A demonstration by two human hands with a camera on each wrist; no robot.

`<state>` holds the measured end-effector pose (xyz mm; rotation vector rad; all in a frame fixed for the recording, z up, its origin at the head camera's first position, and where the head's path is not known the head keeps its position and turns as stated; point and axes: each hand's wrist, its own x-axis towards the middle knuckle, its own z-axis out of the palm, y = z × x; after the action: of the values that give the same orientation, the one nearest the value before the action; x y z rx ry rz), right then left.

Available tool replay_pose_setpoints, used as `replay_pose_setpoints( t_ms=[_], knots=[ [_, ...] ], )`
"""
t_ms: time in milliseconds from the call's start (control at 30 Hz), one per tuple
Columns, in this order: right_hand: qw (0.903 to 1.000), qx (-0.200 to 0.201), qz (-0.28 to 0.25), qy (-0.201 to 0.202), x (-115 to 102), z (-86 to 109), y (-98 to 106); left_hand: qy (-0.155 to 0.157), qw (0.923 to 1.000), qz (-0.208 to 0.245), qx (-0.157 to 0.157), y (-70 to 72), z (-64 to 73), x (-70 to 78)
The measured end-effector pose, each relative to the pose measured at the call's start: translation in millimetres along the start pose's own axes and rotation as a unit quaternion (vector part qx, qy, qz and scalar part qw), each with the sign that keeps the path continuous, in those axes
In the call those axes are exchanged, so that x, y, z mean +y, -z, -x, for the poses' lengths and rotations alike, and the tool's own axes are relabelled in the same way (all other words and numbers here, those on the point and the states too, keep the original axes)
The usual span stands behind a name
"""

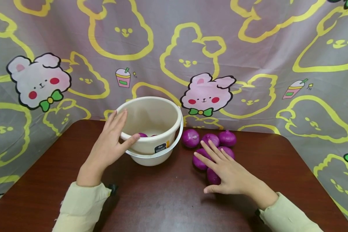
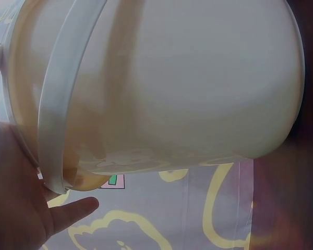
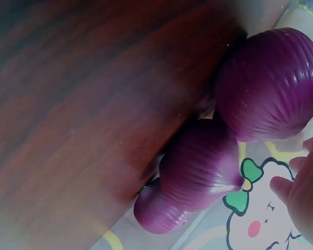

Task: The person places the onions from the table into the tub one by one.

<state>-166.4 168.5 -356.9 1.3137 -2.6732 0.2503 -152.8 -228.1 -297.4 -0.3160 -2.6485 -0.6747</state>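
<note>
A cream bucket stands at the back of the table, tilted a little, with its pale handle hanging down across the front. Inside it, the tops of purple onions show; the rest is hidden by the wall. My left hand rests at the bucket's left rim, fingers straight and thumb spread along the front. Several more purple onions lie in a cluster right of the bucket. Over them my right hand spreads with straight fingers, partly covering them. Whether it touches them I cannot tell.
The dark brown wooden table carries the bucket and onions. Right behind it hangs a grey curtain printed with yellow outlines and cartoon rabbits.
</note>
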Motion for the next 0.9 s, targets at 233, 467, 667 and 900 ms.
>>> replay_pose_setpoints(
  t_ms=[233,467,667,900],
  knots=[
    [1.0000,0.000,-0.001,0.007,0.8,1.8,-3.4,0.000,1.0000,-0.001,0.001,0.7,-0.6,0.2],
    [0.9999,-0.011,-0.007,0.004,1.9,6.0,-6.9,-0.001,1.0000,-0.001,0.005,1.4,-1.2,0.8],
    [0.9995,-0.030,-0.012,-0.007,2.5,11.3,-7.5,-0.001,1.0000,0.001,0.003,0.7,-0.2,0.5],
    [0.9990,-0.042,-0.012,0.008,4.3,17.2,-8.9,0.001,1.0000,0.000,0.001,0.1,0.4,0.5]
  ],
)
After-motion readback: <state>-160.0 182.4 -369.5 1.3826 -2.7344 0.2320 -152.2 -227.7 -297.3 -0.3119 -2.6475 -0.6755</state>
